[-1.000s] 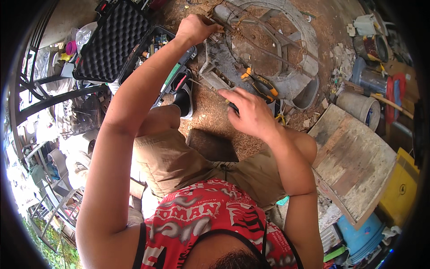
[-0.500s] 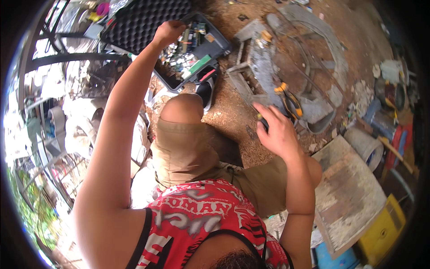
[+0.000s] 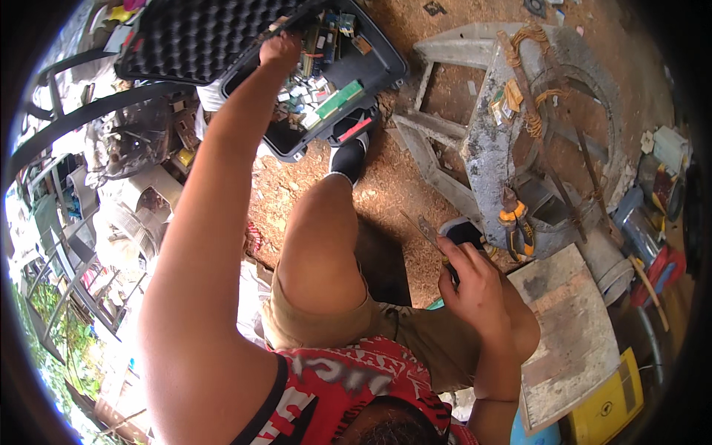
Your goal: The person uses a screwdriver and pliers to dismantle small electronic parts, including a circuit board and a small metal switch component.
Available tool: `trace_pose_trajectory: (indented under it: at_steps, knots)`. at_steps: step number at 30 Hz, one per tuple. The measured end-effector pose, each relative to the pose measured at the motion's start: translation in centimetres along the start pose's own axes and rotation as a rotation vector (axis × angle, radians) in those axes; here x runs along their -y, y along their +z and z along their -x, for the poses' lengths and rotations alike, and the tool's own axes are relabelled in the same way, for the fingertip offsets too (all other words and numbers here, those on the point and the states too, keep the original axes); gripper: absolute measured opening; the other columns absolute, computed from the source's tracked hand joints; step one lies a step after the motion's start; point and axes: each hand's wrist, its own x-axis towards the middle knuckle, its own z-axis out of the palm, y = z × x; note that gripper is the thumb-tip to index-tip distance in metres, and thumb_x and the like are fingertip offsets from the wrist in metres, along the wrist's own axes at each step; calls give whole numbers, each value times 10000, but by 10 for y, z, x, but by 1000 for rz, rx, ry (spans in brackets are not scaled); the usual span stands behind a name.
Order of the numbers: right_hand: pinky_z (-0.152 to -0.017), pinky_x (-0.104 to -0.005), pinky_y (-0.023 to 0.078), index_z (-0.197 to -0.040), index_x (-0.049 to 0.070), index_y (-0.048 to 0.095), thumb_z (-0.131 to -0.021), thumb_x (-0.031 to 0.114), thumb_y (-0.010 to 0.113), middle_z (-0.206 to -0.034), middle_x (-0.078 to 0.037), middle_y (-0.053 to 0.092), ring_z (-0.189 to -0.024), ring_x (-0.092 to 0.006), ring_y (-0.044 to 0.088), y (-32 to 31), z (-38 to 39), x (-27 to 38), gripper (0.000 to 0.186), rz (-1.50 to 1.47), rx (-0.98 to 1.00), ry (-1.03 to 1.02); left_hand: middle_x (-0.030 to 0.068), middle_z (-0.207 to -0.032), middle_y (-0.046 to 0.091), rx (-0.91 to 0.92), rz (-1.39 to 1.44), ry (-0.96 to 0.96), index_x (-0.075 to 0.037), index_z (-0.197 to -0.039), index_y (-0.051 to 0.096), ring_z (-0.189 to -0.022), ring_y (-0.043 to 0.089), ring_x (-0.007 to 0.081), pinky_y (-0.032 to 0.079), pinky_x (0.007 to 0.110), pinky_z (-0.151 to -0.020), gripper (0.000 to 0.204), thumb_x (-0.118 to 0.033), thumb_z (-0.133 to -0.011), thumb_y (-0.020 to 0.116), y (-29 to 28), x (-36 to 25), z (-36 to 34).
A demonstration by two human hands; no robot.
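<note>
My left hand [image 3: 280, 50] reaches into an open black hard case [image 3: 386, 59], over its left part. Its fingers are curled, and what they may hold is too small to make out. Green and dark circuit boards [image 3: 317, 48], small white and metallic pieces [image 3: 311, 93] and a long green strip [image 3: 340, 102] lie in the case. Over my right thigh, my right hand [image 3: 476, 288] is closed around pliers [image 3: 428, 230] with a dark handle, their metal jaws sticking out past the fingers and slightly apart.
Yellow-and-black cutting pliers [image 3: 515, 222] rest on a grey, weathered metal frame [image 3: 486, 156] at the right. Nearer are a stained board [image 3: 571, 326] and a yellow container [image 3: 612, 400]. Scrap and bent metal bars [image 3: 81, 104] crowd the left. Sawdust-like bits cover the ground [image 3: 297, 185].
The view has shifted. My left hand has gone deeper into the case from near the lid's edge. My right hand has come back over my thigh, and its pliers now show clearly.
</note>
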Motion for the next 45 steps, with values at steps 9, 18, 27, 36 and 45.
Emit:
trace_pose_trajectory:
  at_steps: [9,18,27,36,45]
  knots:
    - [-666,-421,525,-1288,101,563,-784,38,626,-916,-132,567,-783,-345,612,4,-5,-1,512,-13,-7,42,155,-985,716,22,-185,283,-110,-949,718,-929,708,327,576,435,-797,218,-187,-896,520,-11,-6,-27]
    - [-783,-401,518,-1242,6,568,-835,31,583,-1042,-190,620,-891,-350,630,-11,10,2,408,-215,-223,-118,108,-1069,704,-129,810,166,-72,-1172,648,-976,696,243,549,373,-816,458,-414,-868,670,-100,3,63]
    - [-688,-282,488,-1242,34,590,-892,55,588,-854,-49,615,-721,-111,579,-71,15,17,351,-550,-571,-131,110,-928,728,-63,870,835,-27,-1069,686,-827,701,186,553,307,-770,278,-233,-884,659,-288,-137,252]
    - [-837,-330,509,-1164,78,669,-810,96,700,-900,-99,665,-882,-228,662,-58,-7,-27,356,-224,-596,-74,128,-948,701,-410,801,891,-99,-1027,728,-798,681,317,555,390,-705,197,-204,-862,699,-248,-189,285]
    - [-891,-332,539,-1369,81,471,-895,-38,543,-1114,-150,645,-1015,-213,653,-81,13,-53,494,-689,-532,-26,43,-924,681,-445,905,928,-179,-1009,753,-871,660,249,551,358,-767,222,-150,-789,741,-222,-205,268]
